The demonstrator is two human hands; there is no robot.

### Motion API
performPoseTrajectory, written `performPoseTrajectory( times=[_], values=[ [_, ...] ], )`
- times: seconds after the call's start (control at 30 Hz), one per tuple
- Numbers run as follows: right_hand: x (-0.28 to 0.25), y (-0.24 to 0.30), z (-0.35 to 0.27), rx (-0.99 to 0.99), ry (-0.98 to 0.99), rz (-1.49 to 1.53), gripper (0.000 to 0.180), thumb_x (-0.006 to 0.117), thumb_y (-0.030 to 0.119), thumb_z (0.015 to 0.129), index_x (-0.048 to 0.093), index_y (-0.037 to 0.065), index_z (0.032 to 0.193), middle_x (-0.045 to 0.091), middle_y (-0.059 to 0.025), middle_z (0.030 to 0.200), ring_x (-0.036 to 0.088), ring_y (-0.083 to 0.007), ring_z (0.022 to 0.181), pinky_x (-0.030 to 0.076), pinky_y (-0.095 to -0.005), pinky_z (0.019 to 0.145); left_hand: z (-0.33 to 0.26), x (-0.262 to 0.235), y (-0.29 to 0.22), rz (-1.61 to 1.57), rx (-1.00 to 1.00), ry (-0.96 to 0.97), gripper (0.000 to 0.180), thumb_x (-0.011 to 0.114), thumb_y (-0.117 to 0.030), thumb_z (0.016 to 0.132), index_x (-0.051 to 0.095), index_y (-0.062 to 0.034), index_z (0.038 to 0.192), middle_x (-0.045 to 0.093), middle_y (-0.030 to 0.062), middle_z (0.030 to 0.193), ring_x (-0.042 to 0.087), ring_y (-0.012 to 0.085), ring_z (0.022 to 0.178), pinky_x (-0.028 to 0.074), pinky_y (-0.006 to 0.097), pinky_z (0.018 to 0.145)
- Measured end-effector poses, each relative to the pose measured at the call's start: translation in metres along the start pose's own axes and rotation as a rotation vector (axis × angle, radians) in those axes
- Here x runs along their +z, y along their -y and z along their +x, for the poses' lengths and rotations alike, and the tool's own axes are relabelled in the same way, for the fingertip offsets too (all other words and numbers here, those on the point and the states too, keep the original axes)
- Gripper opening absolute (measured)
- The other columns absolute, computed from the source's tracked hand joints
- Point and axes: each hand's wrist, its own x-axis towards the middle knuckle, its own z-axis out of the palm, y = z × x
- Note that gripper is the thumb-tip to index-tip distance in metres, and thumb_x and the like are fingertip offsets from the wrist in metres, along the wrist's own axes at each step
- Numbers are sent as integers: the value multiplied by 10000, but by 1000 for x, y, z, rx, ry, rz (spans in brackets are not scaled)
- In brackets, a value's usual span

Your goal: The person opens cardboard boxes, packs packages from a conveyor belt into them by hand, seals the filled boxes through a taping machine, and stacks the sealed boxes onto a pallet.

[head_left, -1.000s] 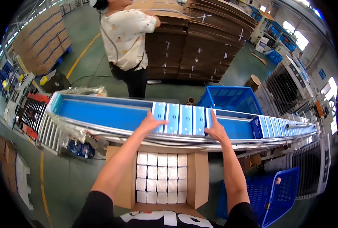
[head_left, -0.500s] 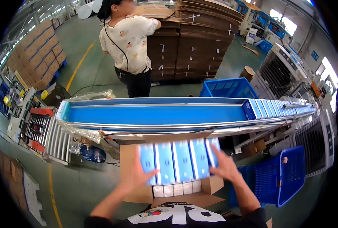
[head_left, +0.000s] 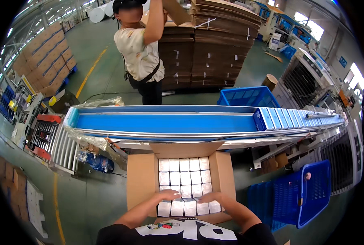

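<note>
An open cardboard carton (head_left: 222, 173) stands before me with its flaps spread. Rows of packs with pale, silvery ends (head_left: 184, 165) fill it side by side. My left hand (head_left: 168, 195) reaches over the left packs of the nearer rows, fingers stretched toward the middle. Opposite it, my right hand (head_left: 210, 197) lies over the right packs with its fingers extended inward. Both touch the packs around the gap between the two nearest rows, where a thin strip of blue shows. Neither hand has a pack lifted. Some fingertips are hard to make out.
Beyond the carton runs a blue conveyor belt (head_left: 161, 123), with a line of blue-and-white packs (head_left: 278, 118) at its right. Blue baskets (head_left: 302, 196) stand at my right. A co-worker (head_left: 139, 53) stands behind the belt beside stacked flat cardboard (head_left: 214, 49). A roller conveyor (head_left: 61, 149) is at left.
The row of blue packs between my hands has gone down into the carton, and my hands have moved closer together. The belt packs have shifted left. The co-worker has turned and raised a cardboard piece.
</note>
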Motion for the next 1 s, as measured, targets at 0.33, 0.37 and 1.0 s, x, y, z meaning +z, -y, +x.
performPoseTrajectory(
  times=[0.33, 0.37, 1.0],
  values=[
    [-126, -41, -162, -578, -319, 792, 494, 511, 360, 903, 455, 25, 1263, 456, -130, 1286, 431, -199, 1162, 348, -329, 986, 78, 7, -128, -356, 184, 462, 725, 252, -550, 923, 210, 5, 1387, 167, 145, 1465, 153, 222, 1354, 99, 319, 1107],
    [-186, -28, -233, -442, -306, 856, 518, 493, 348, 911, 411, 18, 1302, 523, -96, 1228, 503, -187, 1108, 408, -334, 947, 77, 11, -128, -304, 146, 421, 756, 274, -576, 908, 186, -7, 1397, 168, 159, 1462, 146, 241, 1357, 106, 331, 1105],
    [-304, -208, -310, 317, -1311, 518, 925, 568, 683, 656, 421, -10, 1251, 555, -241, 1142, 530, -356, 1083, 393, -368, 930, 23, -293, -251, -1254, 287, -856, 439, 514, -274, 899, 427, -7, 1236, 499, 131, 1228, 519, 227, 1068, 432, 369, 893]
  ],
)
